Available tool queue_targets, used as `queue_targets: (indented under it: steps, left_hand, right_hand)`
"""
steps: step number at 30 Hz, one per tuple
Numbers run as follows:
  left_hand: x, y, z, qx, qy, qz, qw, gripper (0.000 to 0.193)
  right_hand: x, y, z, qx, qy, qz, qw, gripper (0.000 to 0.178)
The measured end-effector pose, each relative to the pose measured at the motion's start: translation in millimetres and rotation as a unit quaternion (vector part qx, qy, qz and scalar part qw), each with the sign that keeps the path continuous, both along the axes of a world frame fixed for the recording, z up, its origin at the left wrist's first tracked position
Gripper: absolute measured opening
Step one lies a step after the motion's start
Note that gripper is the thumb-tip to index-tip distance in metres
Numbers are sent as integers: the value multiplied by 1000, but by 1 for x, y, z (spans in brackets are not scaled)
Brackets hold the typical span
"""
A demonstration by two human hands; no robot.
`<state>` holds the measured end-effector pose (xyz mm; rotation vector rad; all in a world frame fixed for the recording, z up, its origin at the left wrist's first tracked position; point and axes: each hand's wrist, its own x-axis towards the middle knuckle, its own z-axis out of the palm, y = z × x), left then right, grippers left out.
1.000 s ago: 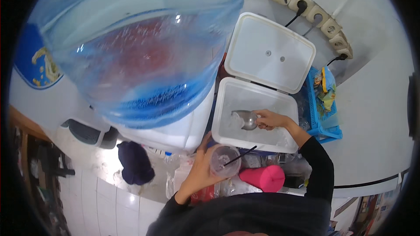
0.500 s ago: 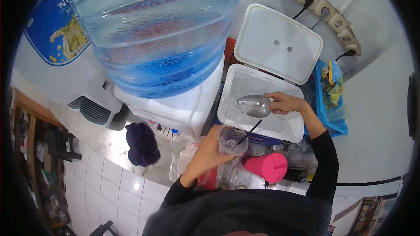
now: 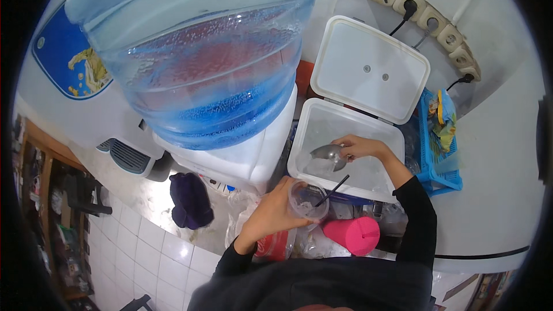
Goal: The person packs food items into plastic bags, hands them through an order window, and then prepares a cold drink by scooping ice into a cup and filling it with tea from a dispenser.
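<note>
My left hand (image 3: 275,207) is wrapped round a clear plastic cup (image 3: 300,207) with some ice in the bottom. A black straw (image 3: 333,190) leans out over the cup's rim. In my right hand (image 3: 364,148) is a metal ice scoop (image 3: 330,154), lowered inside the white ice box (image 3: 297,160) and tilted, with ice at its mouth. The box's lid (image 3: 371,57) stands open behind it. My cup stays just outside the box's near edge. A bright pink tumbler (image 3: 358,235) lies just right of the cup.
A big blue water bottle (image 3: 213,69) sits on a white dispenser (image 3: 259,158) to the left. A dark purple cloth (image 3: 190,201) is on the counter. At the right stands a blue plastic basket (image 3: 431,164) with packets. Wall sockets (image 3: 410,6) with plugged cords run above.
My right hand has lowered the scoop and turned it so its mouth faces more downward in the box. The cup stays in my left hand. The view has shifted slightly.
</note>
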<state>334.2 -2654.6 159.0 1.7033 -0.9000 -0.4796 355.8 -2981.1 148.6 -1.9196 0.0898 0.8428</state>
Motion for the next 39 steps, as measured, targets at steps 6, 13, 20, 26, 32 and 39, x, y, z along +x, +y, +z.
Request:
queue_targets:
  steps: [6, 13, 20, 26, 32, 39]
  left_hand:
    - [-1, -1, 8, -31, 57, -50, 997, 80]
    - [7, -32, 34, 16, 38, -55, 998, 80]
    - [6, -35, 30, -112, -23, -53, 992, 83]
    - [-6, -17, 18, -205, -3, -109, 973, 88]
    - [-18, 37, 32, -213, -8, -55, 975, 94]
    - [-48, 124, 71, -296, 26, 118, 947, 96]
  right_hand:
    - [-11, -14, 48, -44, 4, -3, 999, 40]
    - [-32, 55, 182, -358, -228, 180, 888, 37]
    - [-91, 128, 207, -640, -483, 121, 586, 29]
    - [-61, 49, 153, -532, -377, 61, 756, 39]
    - [23, -15, 74, -450, -559, -28, 696, 55]
    - [117, -116, 139, -559, -656, -180, 474, 52]
